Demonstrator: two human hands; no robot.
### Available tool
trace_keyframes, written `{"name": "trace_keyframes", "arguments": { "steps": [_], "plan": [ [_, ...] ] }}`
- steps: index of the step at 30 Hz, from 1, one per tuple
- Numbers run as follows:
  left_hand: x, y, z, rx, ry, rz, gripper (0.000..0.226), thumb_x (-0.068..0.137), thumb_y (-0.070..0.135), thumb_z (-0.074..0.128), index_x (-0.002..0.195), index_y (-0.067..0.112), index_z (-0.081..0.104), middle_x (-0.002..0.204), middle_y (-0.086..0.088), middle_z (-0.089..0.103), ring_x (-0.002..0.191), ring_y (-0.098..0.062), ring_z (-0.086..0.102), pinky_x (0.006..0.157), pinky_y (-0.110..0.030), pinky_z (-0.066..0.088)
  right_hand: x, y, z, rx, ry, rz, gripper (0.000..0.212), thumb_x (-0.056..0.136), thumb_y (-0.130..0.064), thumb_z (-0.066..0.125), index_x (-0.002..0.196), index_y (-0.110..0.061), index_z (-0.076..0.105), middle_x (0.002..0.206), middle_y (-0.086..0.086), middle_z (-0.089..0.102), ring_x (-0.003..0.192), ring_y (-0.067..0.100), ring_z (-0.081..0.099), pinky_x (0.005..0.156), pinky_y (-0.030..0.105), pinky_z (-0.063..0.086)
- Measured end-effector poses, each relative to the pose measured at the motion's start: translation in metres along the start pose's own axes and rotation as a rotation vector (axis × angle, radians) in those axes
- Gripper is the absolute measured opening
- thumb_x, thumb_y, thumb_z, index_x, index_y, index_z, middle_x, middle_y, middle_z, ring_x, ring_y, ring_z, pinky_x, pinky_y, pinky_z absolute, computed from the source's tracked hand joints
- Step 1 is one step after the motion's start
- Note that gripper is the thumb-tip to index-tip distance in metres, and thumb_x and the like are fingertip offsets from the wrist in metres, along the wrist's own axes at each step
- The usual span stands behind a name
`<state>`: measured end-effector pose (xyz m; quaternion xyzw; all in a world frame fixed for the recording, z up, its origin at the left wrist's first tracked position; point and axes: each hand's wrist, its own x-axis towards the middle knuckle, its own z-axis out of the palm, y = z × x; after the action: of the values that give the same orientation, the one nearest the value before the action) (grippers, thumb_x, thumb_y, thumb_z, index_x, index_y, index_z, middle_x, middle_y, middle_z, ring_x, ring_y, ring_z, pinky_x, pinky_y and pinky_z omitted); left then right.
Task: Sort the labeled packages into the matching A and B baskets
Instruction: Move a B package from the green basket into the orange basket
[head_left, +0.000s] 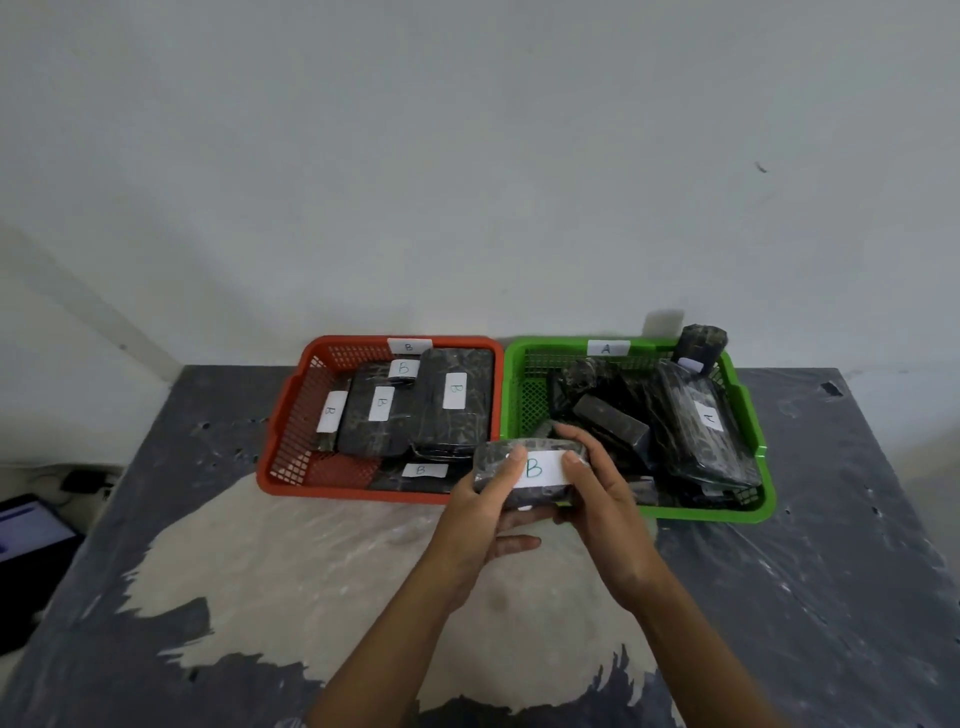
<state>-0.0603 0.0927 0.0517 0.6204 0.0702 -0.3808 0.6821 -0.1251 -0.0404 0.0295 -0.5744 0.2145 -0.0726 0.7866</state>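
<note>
Both hands, left hand (488, 499) and right hand (597, 488), grip a black wrapped package marked B (530, 473). It floats between baskets and might land in the green plastic A basket (748, 415) instead of the red plastic B basket (291, 410).

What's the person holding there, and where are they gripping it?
A black package labeled B, gripped at its two ends: left hand on the left, right hand on the right.

Two baskets sit side by side at the back of the counter (831, 519), the B basket (291, 415) left, the A basket (753, 415) right, both holding packages. Before them, both hands hold a package (535, 491) above the baskets' front rims.
</note>
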Motion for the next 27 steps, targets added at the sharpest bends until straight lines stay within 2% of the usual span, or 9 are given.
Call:
{"name": "trace_keyframes", "arguments": {
  "steps": [4,8,11,16,18,20,22,25,27],
  "plan": [
    [0.001,0.000,-0.031,0.040,0.062,0.045,0.077,0.058,0.071,0.080,0.119,0.024,0.068,0.102,-0.001,0.079,0.094,-0.021,0.077,0.063,-0.032,0.061,0.006,0.008,0.036,-0.064,0.016,0.001,0.023,0.097,-0.046,0.054,0.114,-0.036,0.065,0.103,0.005,0.070,0.082,0.016,0.068,0.067,0.031,0.057],
    [0.002,-0.003,-0.069,-0.006,0.052,0.020,0.066,0.073,0.064,0.075,0.125,0.025,0.064,0.107,-0.005,0.078,0.096,-0.026,0.076,0.065,-0.033,0.061,0.016,0.023,0.071,-0.086,0.019,0.022,0.022,0.103,-0.039,0.047,0.107,-0.027,0.065,0.100,0.013,0.068,0.084,0.022,0.067,0.074,0.041,0.059],
    [0.004,-0.005,-0.099,-0.043,0.043,-0.020,0.060,0.079,0.060,0.068,0.124,0.020,0.063,0.106,-0.008,0.078,0.095,-0.028,0.077,0.064,-0.033,0.061,0.020,0.036,0.096,-0.126,0.031,0.051,0.025,0.105,-0.038,0.043,0.108,-0.024,0.064,0.100,0.016,0.066,0.084,0.022,0.065,0.072,0.040,0.057],
    [0.014,-0.005,-0.153,-0.061,0.025,-0.068,0.059,0.080,0.061,0.066,0.122,0.020,0.064,0.103,-0.007,0.079,0.093,-0.026,0.077,0.066,-0.034,0.061,0.026,0.059,0.140,-0.233,0.061,0.076,0.025,0.103,-0.043,0.042,0.109,-0.031,0.064,0.100,0.014,0.066,0.085,0.026,0.064,0.077,0.054,0.055],
    [0.018,-0.004,-0.171,-0.055,0.020,-0.082,0.059,0.079,0.062,0.064,0.121,0.021,0.064,0.102,-0.006,0.079,0.092,-0.025,0.077,0.066,-0.033,0.060,0.030,0.067,0.156,-0.261,0.072,0.095,0.026,0.103,-0.045,0.041,0.108,-0.035,0.064,0.098,0.009,0.068,0.085,0.029,0.065,0.076,0.055,0.055],
    [0.024,-0.001,-0.187,-0.048,0.012,-0.096,0.055,0.085,0.058,0.061,0.123,0.019,0.064,0.103,-0.007,0.079,0.092,-0.026,0.077,0.067,-0.034,0.060,0.035,0.073,0.170,-0.298,0.081,0.107,0.028,0.100,-0.050,0.041,0.108,-0.037,0.064,0.097,0.003,0.069,0.085,0.027,0.067,0.068,0.045,0.057],
    [0.031,0.004,-0.202,-0.053,0.011,-0.109,0.049,0.093,0.052,0.059,0.126,0.016,0.062,0.103,-0.010,0.078,0.092,-0.028,0.077,0.065,-0.034,0.059,0.042,0.078,0.180,-0.341,0.070,0.097,0.027,0.099,-0.051,0.042,0.108,-0.039,0.064,0.096,-0.004,0.069,0.080,0.012,0.066,0.062,0.027,0.054],
    [0.042,0.015,-0.223,-0.074,0.013,-0.111,0.044,0.096,0.048,0.058,0.125,0.015,0.061,0.103,-0.012,0.078,0.091,-0.030,0.077,0.060,-0.032,0.058,0.054,0.080,0.189,-0.429,0.019,0.069,0.024,0.096,-0.053,0.049,0.113,-0.043,0.062,0.104,-0.009,0.068,0.088,0.001,0.066,0.068,0.019,0.053],
    [0.050,0.025,-0.234,-0.064,0.015,-0.081,0.042,0.094,0.049,0.060,0.123,0.019,0.062,0.103,-0.009,0.079,0.091,-0.029,0.077,0.060,-0.031,0.059,0.063,0.076,0.192,-0.567,-0.031,0.038,0.047,0.085,-0.066,0.058,0.127,-0.046,0.054,0.125,-0.014,0.058,0.104,-0.003,0.061,0.081,0.016,0.054]
  ]
}}
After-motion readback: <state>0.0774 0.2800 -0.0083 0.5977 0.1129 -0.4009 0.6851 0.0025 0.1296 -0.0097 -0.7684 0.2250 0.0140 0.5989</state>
